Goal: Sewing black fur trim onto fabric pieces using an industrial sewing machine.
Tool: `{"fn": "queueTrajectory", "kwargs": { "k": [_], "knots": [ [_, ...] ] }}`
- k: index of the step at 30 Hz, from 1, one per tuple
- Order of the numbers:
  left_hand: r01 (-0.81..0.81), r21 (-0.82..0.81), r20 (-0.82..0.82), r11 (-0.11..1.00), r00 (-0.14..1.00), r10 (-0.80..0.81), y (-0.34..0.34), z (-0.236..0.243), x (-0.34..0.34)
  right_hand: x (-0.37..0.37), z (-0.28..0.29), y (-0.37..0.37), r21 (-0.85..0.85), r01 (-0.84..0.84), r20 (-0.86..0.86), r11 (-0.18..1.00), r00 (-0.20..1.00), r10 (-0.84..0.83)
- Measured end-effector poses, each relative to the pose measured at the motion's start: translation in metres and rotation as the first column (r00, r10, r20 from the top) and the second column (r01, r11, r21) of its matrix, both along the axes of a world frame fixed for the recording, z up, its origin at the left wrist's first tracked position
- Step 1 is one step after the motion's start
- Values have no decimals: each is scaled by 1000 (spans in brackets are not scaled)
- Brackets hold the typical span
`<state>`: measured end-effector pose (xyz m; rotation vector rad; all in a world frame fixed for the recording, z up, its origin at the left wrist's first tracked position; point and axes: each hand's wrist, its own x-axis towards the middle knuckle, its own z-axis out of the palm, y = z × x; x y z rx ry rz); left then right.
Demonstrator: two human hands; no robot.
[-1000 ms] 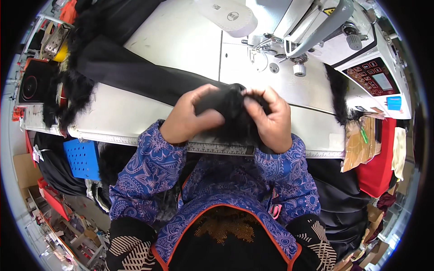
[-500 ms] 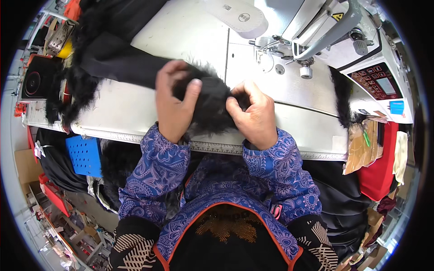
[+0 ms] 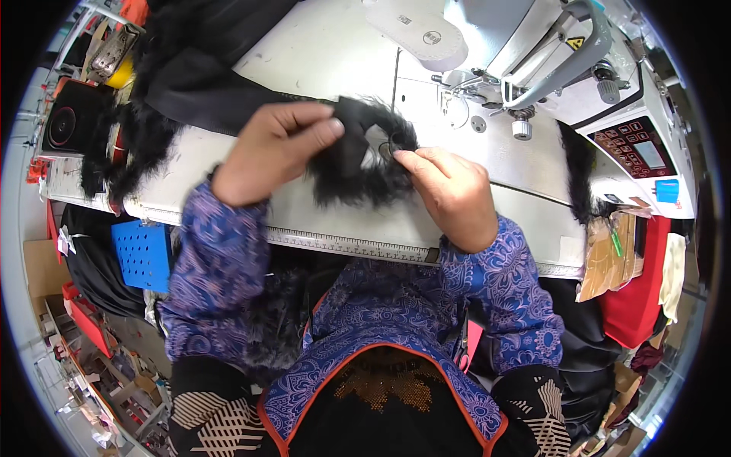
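A black garment sleeve [image 3: 199,93] lies across the white sewing table and ends in a shaggy black fur cuff [image 3: 362,185]. My left hand [image 3: 266,152] pinches the cuff's smooth black fabric edge between thumb and fingers. On the other side, my right hand [image 3: 457,190] is closed on the cuff's furry rim, its fingertips pinched together. Between the hands the cuff forms a ring, and the pale table shows through its opening. A thin dark loop, perhaps a thread, shows by my right fingertips.
A sewing machine [image 3: 525,53] with a control panel [image 3: 632,148] stands at the right. A ruler strip [image 3: 346,244] runs along the table's near edge. More black fur garment [image 3: 164,49] is heaped at the far left, near a black speaker [image 3: 68,122]. A blue perforated box [image 3: 141,255] sits below.
My hands have moved apart, the left to the left and the right to the right. The cuff has turned and opened into a ring, its smooth fabric edge now facing up.
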<state>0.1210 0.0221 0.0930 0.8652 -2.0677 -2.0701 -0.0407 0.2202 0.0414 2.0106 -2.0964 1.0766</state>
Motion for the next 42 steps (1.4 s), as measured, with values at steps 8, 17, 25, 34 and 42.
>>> {"fn": "queueTrajectory", "kwargs": {
  "k": [8,17,25,34,42],
  "knots": [
    [138,-656,-177,742,928,-329,-13,0,-28,-6,15,-14,-47,-244,50,969,968,246],
    [356,-231,-24,906,928,-371,-5,-16,-37,-8,3,-6,-76,-146,460,986,872,165],
    [403,-239,-35,884,906,-422,7,-16,-33,-11,3,-5,-98,-98,572,990,809,137],
    [544,-636,234,547,811,-536,14,6,-27,-15,1,-5,29,-97,355,995,932,80],
    [100,-993,40,66,793,-608,-11,25,-14,-17,-11,-11,-162,-75,-101,984,993,59]
  ]
}}
